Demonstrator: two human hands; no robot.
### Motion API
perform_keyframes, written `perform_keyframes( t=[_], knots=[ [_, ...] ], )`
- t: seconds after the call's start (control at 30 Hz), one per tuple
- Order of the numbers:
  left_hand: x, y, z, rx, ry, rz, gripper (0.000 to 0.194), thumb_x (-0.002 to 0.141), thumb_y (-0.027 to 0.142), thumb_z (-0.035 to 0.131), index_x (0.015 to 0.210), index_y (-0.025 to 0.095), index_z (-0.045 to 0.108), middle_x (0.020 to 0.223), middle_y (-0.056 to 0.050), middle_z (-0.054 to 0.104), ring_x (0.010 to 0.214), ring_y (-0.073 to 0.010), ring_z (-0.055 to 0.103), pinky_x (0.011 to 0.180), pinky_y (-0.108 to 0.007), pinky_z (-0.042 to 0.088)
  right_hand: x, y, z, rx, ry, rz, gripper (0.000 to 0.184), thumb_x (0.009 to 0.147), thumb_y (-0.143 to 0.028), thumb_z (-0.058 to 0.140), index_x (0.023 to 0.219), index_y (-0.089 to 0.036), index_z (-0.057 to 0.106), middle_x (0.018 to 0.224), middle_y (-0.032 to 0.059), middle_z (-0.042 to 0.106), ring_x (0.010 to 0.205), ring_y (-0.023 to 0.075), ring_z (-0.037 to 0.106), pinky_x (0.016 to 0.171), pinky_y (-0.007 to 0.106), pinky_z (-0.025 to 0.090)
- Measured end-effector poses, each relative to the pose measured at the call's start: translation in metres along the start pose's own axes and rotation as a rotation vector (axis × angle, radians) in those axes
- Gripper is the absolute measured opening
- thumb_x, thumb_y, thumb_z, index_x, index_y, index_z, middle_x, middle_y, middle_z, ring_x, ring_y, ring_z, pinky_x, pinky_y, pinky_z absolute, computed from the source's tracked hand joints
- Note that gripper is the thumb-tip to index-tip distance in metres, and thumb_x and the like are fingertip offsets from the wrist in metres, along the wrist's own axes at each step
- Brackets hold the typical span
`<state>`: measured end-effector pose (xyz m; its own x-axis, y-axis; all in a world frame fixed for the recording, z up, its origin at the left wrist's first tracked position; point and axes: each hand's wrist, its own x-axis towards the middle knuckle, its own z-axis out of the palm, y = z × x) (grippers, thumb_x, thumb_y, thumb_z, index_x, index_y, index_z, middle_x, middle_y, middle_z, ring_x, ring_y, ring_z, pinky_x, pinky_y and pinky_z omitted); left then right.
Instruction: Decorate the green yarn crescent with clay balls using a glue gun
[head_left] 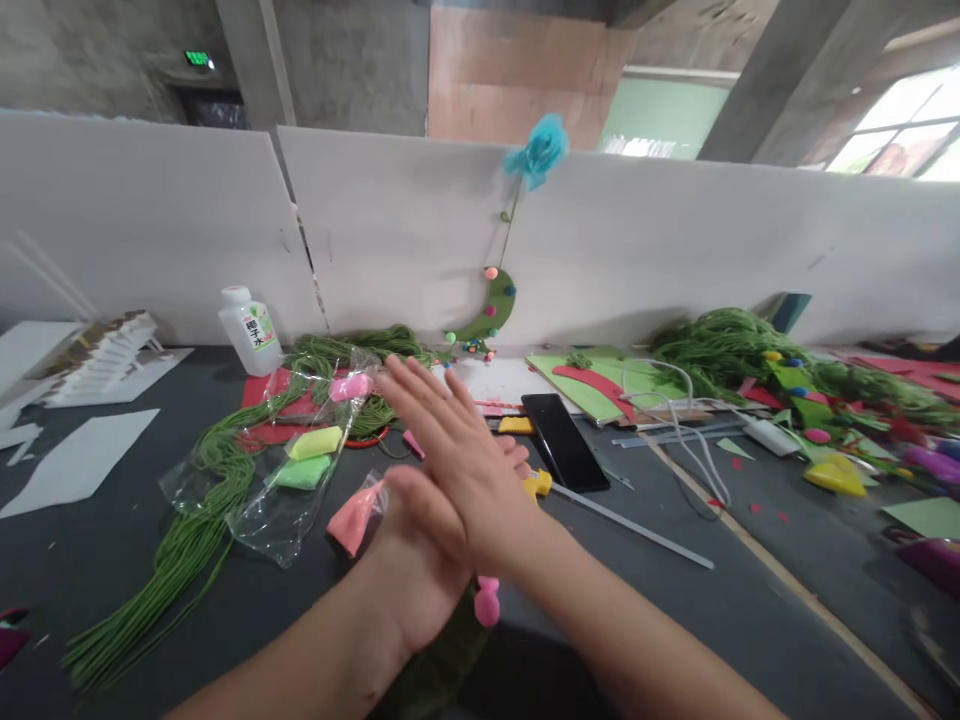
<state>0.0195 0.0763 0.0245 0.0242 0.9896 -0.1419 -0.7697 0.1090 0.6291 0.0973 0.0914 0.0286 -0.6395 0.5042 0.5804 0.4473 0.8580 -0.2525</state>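
Note:
My right hand (469, 470) lies flat across my left hand (424, 575), palm against palm, with its fingers stretched out. Only the left hand's fingertips show past the right hand's edge, and they look extended. Whatever may be between the palms is hidden. Just below the hands, small pink balls (487, 602) sit by a dark green piece (446, 660), partly covered by my forearms. Left of the wrists is an opened packet of coral-coloured modelling clay (352, 520). A yellow glue gun (538, 485) with a translucent glue stick (637, 527) lies partly behind the right hand.
Clear wrappers hold yellow clay (313, 443) and green clay (301, 471). Green cord (169, 545) trails over the table's left side. A black phone (566, 443), white cable (697, 450) and white-capped bottle (250, 332) lie around. Behind stands a ball-studded green crescent (499, 305) under a blue flower (541, 150).

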Motion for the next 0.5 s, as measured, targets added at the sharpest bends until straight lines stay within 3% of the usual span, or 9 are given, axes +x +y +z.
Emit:
perform_keyframes(
  t=[0.07,0.13,0.2,0.27,0.33,0.43,0.5],
  knots=[
    [-0.006,0.011,0.001,-0.028,-0.010,-0.081,0.037,0.092,0.021,0.035,0.117,0.014,0.061,0.118,-0.010,0.066,0.128,-0.0201,0.046,0.103,-0.036,0.039,-0.003,0.005,0.002,-0.036,0.002,0.025,0.067,0.097,-0.050,0.014,0.142,-0.004,0.032,0.153,0.0138,0.029,0.143,0.0186,0.015,0.118,0.041,0.006],
    [-0.011,0.018,-0.002,-0.059,0.027,-0.027,0.043,0.093,0.026,0.028,0.112,0.010,0.063,0.116,-0.010,0.066,0.130,-0.0164,0.043,0.102,-0.031,0.039,-0.005,-0.001,0.005,-0.014,-0.026,-0.047,0.068,0.097,-0.049,0.014,0.141,0.000,0.032,0.153,0.0160,0.026,0.144,0.0195,0.011,0.118,0.039,0.007],
    [-0.017,0.014,-0.007,-0.119,0.071,0.168,0.048,0.094,0.025,0.020,0.114,0.018,0.063,0.121,-0.002,0.064,0.135,-0.0087,0.033,0.104,-0.025,0.036,-0.005,-0.011,0.007,0.034,-0.082,-0.150,0.070,0.097,-0.051,0.014,0.141,-0.001,0.032,0.154,0.0140,0.024,0.144,0.0188,0.007,0.118,0.038,0.006],
    [-0.021,0.002,-0.011,-0.145,0.078,0.253,0.047,0.094,0.020,0.021,0.118,0.031,0.059,0.126,0.008,0.061,0.138,-0.0056,0.027,0.105,-0.024,0.034,-0.005,-0.013,0.005,0.054,-0.105,-0.170,0.068,0.097,-0.053,0.014,0.142,-0.006,0.032,0.155,0.0093,0.025,0.144,0.0156,0.007,0.118,0.036,0.007],
    [-0.022,-0.006,-0.010,-0.111,0.050,0.153,0.042,0.093,0.016,0.030,0.123,0.032,0.055,0.130,0.007,0.058,0.137,-0.0134,0.032,0.105,-0.032,0.038,-0.004,-0.005,0.003,0.029,-0.060,-0.076,0.064,0.097,-0.051,0.017,0.143,-0.008,0.030,0.154,0.0081,0.025,0.144,0.0139,0.011,0.118,0.036,0.008],
    [-0.015,0.003,-0.005,-0.032,0.021,-0.150,0.038,0.093,0.018,0.040,0.129,0.022,0.051,0.134,-0.004,0.057,0.133,-0.0210,0.040,0.102,-0.036,0.041,-0.007,0.010,0.002,-0.031,0.000,0.067,0.059,0.098,-0.045,0.026,0.143,-0.008,0.029,0.154,0.0122,0.025,0.144,0.0177,0.013,0.118,0.042,0.011],
    [-0.009,0.015,-0.004,-0.045,0.018,-0.150,0.041,0.095,0.025,0.037,0.133,0.017,0.047,0.137,-0.008,0.054,0.134,-0.0206,0.039,0.104,-0.034,0.039,-0.010,0.008,0.006,-0.021,-0.020,0.033,0.063,0.096,-0.047,0.031,0.143,-0.005,0.028,0.154,0.0148,0.023,0.144,0.0197,0.011,0.118,0.043,0.011]
  ],
)
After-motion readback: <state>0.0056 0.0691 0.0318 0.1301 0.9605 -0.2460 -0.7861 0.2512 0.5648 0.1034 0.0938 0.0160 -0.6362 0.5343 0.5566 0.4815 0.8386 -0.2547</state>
